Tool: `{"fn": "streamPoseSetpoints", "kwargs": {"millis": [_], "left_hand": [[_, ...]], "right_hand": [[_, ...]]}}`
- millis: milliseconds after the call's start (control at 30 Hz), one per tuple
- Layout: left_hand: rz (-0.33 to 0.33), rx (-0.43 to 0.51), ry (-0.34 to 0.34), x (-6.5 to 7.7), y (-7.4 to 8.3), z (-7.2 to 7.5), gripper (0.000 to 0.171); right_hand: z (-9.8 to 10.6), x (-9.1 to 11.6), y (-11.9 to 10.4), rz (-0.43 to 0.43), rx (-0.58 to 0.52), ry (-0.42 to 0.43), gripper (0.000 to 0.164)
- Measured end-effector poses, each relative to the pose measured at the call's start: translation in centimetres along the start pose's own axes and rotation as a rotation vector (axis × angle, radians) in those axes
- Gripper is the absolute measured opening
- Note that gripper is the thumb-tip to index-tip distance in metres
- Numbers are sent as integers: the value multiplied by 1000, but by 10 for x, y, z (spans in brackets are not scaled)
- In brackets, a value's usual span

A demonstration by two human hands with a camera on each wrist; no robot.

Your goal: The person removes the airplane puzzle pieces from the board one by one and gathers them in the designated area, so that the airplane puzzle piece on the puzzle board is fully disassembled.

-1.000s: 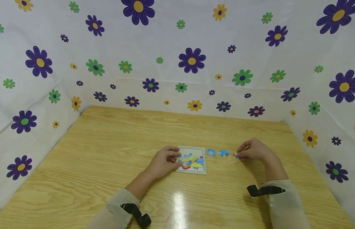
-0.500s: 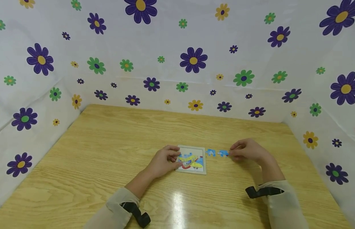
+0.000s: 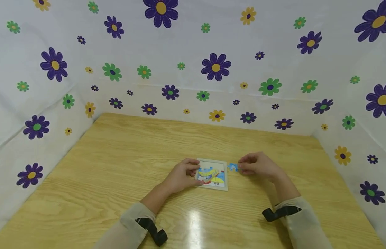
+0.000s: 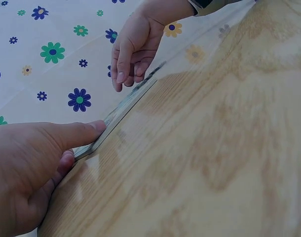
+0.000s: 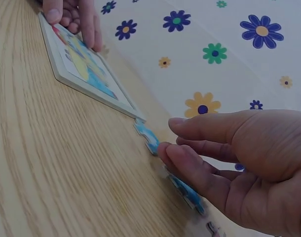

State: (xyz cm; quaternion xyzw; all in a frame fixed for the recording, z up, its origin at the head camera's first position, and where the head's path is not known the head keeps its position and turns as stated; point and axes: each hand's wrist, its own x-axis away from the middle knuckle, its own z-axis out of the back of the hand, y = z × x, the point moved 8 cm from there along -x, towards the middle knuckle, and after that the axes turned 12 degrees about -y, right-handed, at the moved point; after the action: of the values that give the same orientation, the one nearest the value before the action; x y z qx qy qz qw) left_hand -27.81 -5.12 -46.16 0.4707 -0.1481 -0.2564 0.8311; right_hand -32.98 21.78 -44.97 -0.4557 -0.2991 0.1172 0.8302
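Head view: a flower-printed white cloth [image 3: 180, 45] stands along the far, left and right sides of a wood-grain table [image 3: 134, 145]. Near the table's middle, the left hand [image 3: 182, 174] grips the left edge of a square puzzle frame [image 3: 226, 178] showing a yellow airplane, while the right hand [image 3: 258, 165], to its right, holds thumb and forefinger narrowly apart. A blue piece [image 3: 233, 167] lies just beside the frame's right edge; the right wrist view shows a second blue piece [image 5: 185, 195] partly behind the thumb, and a smaller third piece [image 5: 214, 228] farther right.
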Motion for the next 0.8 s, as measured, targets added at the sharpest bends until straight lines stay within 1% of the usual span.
{"fn": "streamPoseSetpoints", "kwargs": {"millis": [100,233,333,433,567,800], "left_hand": [[17,8,-11,-1,0,-2,59],[25,3,-5,-2,-1,-2,58],[22,-1,-3,-3,-1,-3,58],[24,18,-6,-3,0,-3,58],[28,32,-5,-3,1,-4,59],[38,29,7,-2,3,-1,59]], "right_hand": [[-5,-2,-1,-7,-20,-3,38],[-13,-9,-7,-4,-7,-11,42],[-20,-14,-12,-1,-6,-24,39],[-27,-18,-15,0,-25,-44,37],[-36,-23,-17,4,-38,-68,37],[-46,-28,-27,27,-47,-88,36]]}}
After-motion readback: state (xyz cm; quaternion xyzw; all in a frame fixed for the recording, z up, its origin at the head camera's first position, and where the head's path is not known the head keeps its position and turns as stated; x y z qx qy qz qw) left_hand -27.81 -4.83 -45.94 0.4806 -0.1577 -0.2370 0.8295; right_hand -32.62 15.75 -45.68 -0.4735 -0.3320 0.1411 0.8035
